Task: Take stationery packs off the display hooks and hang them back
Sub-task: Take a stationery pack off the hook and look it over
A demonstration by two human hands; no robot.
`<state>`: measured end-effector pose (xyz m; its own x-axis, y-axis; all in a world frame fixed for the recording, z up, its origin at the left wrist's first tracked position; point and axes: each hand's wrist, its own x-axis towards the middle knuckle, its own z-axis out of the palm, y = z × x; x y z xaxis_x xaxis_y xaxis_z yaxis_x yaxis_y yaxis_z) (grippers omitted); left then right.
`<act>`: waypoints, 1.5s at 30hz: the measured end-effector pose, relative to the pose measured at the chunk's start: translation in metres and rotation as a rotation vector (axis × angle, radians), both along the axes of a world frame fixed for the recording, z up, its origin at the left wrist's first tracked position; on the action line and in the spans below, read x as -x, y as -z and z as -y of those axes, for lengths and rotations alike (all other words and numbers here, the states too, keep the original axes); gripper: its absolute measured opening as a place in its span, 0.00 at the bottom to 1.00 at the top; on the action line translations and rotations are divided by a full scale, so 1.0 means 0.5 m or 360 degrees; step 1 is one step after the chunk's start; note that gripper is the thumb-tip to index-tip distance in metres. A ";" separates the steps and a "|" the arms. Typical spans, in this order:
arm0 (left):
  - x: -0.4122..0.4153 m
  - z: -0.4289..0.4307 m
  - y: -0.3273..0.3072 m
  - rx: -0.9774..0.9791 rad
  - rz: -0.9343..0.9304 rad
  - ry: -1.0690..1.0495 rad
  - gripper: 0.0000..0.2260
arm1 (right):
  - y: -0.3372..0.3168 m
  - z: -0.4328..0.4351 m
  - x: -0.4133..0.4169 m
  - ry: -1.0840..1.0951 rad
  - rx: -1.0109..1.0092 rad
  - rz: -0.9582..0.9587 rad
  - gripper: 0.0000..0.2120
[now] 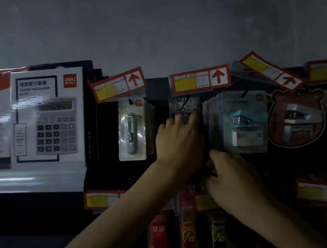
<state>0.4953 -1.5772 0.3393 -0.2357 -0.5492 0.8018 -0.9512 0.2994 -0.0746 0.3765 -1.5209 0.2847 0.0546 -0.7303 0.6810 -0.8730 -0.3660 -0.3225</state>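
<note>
Reaching up with the left hand (178, 140) to the stationery pack (184, 104) in the middle of the top row, back of the hand toward the camera. Fingers (194, 118) straight and slightly spread, tips laid flat on the front of the pack just under its printed header; thumb out of sight. Pack hung on a black hook (185, 102), directly beneath a red price tag (199, 80) with a yellow patch and a red up-arrow, its lower part hidden behind the left hand.

Holding the right hand (232, 173) lower, at the bottom of the same column, thumb raised toward the lower corner of the neighbouring stack. Fingers of that hand curled into deep shadow: cannot tell whether pinching the pack's bottom edge or only touching it.

Just left of the pack, across a dark gap, a blister pack (132, 130) with a grey-green oblong item on its own hook. Just right, a thick stack fronted by a blue stapler pack (243, 122), close beside the left forefinger. Further right, a bear-shaped card (296, 118) carrying a silver stapler. Far left, a white calculator box (47, 118) standing upright, red logo at its top corner. Below, a second row of red tags and red packs (187, 220), partly covered by both forearms. Above the display, a grey wall (150, 26).
</note>
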 end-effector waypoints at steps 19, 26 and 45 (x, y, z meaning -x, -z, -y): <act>0.065 0.168 -0.045 -0.0219 -0.0188 -0.0200 0.37 | 0.039 0.026 0.027 -0.0077 0.0201 0.0132 0.16; 0.079 0.213 -0.051 -0.0302 -0.0210 -0.0297 0.37 | 0.044 0.037 0.024 -0.0055 0.0241 0.0105 0.16; 0.062 0.330 -0.059 -0.0364 -0.0177 -0.0169 0.38 | 0.053 0.056 0.022 0.0118 0.0205 -0.0042 0.28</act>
<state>0.4645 -1.7424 0.3690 -0.0846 -0.7360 0.6716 -0.9767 0.1948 0.0904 0.3653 -1.5489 0.2583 0.0228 -0.6398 0.7682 -0.9067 -0.3368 -0.2537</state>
